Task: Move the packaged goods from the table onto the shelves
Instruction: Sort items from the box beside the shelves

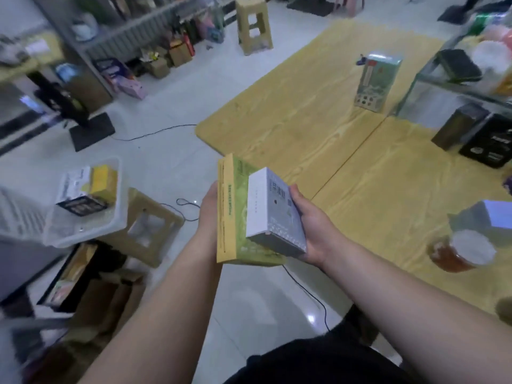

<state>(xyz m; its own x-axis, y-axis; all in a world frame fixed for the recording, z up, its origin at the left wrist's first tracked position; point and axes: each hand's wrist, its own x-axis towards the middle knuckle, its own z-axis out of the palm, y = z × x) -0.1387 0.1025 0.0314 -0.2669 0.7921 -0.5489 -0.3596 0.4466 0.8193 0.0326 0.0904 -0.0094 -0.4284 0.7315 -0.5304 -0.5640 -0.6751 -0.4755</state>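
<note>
The person's two bare forearms are reaching forward over the pale tiled floor [263,295], just off the near-left edge of the yellow wood-grain table [368,173]. The left hand [209,214] is cupping the yellow side of a flat green-and-yellow cardboard box [235,206]; its palm is pressing against that edge, while its fingers are hidden beneath. A smaller white-and-grey carton [273,212] is lying on top of that box, and the right hand [311,228] is gripping it from the right, with the thumb lying along its side. Both packages are being held in the air, clear of the table and well apart from any shelf.

A black cable [304,289] is trailing across the floor below the hands. To the left, a clear plastic tub [110,225] is sitting on a beige plastic stool [151,231], just beside the left forearm. On the table's right side, an amber jar with a white lid [461,252] is standing near a pale blue box [496,216]. Farther along, black cartons [487,144] are standing together beneath a glass-sided rack [443,79]. A tall pale green carton [378,80] is standing upright near the table's far end. Beyond the table, grey metal shelves [124,34] crowded with blurred goods are lining the far wall.
</note>
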